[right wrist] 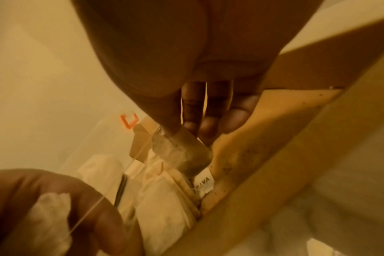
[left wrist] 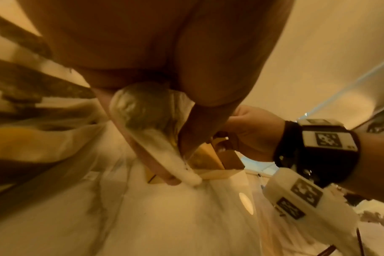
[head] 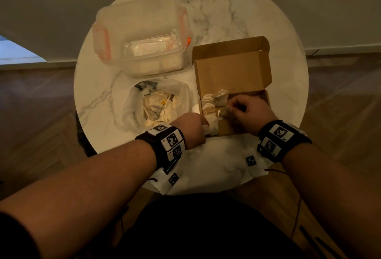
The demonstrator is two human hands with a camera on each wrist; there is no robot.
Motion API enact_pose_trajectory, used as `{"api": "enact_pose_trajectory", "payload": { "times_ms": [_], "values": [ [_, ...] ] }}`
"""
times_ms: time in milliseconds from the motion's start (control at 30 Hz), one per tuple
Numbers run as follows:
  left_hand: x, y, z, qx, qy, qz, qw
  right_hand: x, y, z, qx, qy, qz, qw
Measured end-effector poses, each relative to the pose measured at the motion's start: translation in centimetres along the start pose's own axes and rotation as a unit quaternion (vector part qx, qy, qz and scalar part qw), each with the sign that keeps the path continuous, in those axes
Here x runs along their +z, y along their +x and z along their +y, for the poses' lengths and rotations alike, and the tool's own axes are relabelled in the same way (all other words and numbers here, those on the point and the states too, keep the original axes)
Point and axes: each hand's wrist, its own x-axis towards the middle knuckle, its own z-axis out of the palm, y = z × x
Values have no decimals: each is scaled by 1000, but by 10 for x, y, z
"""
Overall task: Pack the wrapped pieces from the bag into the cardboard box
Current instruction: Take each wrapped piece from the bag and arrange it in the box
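**Soft wrapped pieces go into the box, one in each hand**

Head view: the cardboard box (head: pixel 233 85) sits open toward the right edge of the round table (head: pixel 237 11), the plastic bag (head: pixel 144 102) just left of it with more pieces inside. Several wrapped pieces (head: pixel 212 102) already lie at the box's left end. The right hand (head: pixel 250 112) pinches a piece over the box; the left hand (head: pixel 190 129) holds another at the box's near left corner.

Left wrist view: the left hand's fingers (left wrist: pixel 156 166) curl round a crinkled, clear-wrapped piece (left wrist: pixel 143 121).

Right wrist view: thumb and fingertips (right wrist: pixel 193 124) pinch a small wrapped piece (right wrist: pixel 182 152) with a tag and thread trailing.

They look light, soft and crushable, the film probably slippery; a gentle pinch on the body, not the thread, seems safest.
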Motion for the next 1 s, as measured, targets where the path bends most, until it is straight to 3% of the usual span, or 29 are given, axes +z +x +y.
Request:
{"api": "enact_pose_trajectory", "payload": {
  "times_ms": [333, 467, 567, 633, 733, 800, 867, 1000],
  "values": [
    [9, 3, -1, -8, 17, 4, 1000, 21, 27, 3, 57, 5, 87, 995],
    [7, -3, -4, -20, -79, 13, 997, 19, 23, 1, 69, 25, 103, 992],
    [5, -8, -6, -41, -206, 33, 977, 12, 12, 0, 80, 27, 125, 989],
    [4, -10, -8, -74, -303, 35, 950, 8, 4, 4, 71, -7, 92, 993],
    [2, -11, -10, -134, -467, 34, 873, 10, -10, 8, 56, -91, -24, 994],
    [2, -14, -10, -137, -536, 14, 833, 15, -15, 9, 56, -119, -87, 987],
    [2, -17, -11, -119, -545, -5, 830, 21, -19, 5, 57, -107, -117, 986],
    [8, -15, -17, -122, -512, 4, 850, 33, -18, 0, 48, -128, -126, 983]
  ]
}}
